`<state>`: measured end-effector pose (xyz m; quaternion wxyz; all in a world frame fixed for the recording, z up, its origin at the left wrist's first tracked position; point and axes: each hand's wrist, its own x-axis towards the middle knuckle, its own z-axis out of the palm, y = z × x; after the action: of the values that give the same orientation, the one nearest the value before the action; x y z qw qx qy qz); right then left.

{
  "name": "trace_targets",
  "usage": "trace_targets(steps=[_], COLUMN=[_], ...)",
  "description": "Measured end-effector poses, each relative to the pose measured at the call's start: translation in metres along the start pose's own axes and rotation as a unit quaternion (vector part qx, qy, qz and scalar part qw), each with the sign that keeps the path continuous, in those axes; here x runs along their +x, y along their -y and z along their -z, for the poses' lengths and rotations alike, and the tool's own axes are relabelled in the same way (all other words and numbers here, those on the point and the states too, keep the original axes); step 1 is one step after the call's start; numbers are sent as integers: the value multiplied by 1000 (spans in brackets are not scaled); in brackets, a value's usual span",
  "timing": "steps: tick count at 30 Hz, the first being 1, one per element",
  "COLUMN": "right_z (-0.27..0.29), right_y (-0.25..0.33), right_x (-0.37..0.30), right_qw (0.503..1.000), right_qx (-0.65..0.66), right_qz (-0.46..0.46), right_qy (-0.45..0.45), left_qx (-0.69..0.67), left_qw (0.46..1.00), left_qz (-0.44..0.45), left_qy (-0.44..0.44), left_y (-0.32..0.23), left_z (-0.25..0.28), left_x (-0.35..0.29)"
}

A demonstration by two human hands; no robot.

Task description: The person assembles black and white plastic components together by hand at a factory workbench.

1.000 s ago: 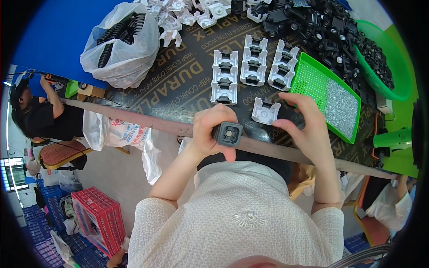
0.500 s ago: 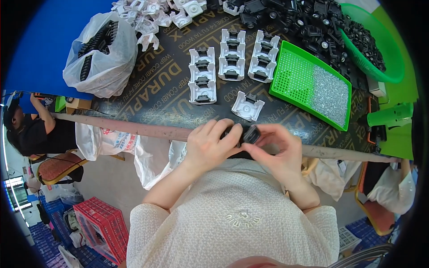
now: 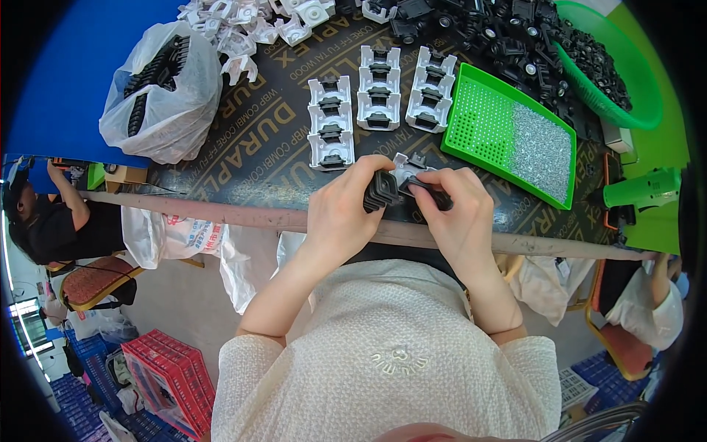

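Note:
My left hand [image 3: 335,210] is closed around a short stack of black ribbed plastic pieces [image 3: 378,193] at the table's near edge. Between thumb and fingers, my right hand [image 3: 465,210] pinches a single black piece [image 3: 437,196], held against a loose white plastic housing [image 3: 405,171]. Both hands partly cover that housing; a black insert [image 3: 417,158] shows at its far side. Beyond it, three columns of similar white housings stand on the table: the left column [image 3: 322,118], middle column [image 3: 368,99] and right column [image 3: 417,103], with black inserts in them.
To the right lies a green perforated tray [image 3: 479,132] with small silvery parts. Behind it are a heap of black parts [image 3: 508,37] and a green basket [image 3: 641,121]. White housings [image 3: 243,29] pile up at far left, beside a plastic bag [image 3: 188,121] of black pieces.
Both hands have moved forward from the table edge to the loose white housing. The right hand now holds a black piece separate from the left hand's stack.

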<state>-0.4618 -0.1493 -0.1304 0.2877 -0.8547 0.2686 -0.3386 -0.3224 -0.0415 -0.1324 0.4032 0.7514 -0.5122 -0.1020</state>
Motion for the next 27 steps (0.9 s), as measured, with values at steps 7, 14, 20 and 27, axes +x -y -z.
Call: trace_targets(steps=[7, 14, 20, 27], right_z=[-4, -2, -4, 4], right_y=[-4, -4, -5, -1], right_x=[0, -2, -4, 2], right_qw=[1000, 999, 996, 999], right_qx=[-17, -32, -69, -5], right_qz=[11, 31, 62, 39], right_qy=[10, 13, 17, -3], left_qx=[-14, -34, -36, -19], left_qw=[1000, 999, 999, 1000], left_qz=[-13, -12, -12, -11], left_qy=[-11, -15, -12, -4], left_y=[1, 4, 2, 0], left_z=[-1, -4, -4, -2], left_x=[0, -1, -1, -1])
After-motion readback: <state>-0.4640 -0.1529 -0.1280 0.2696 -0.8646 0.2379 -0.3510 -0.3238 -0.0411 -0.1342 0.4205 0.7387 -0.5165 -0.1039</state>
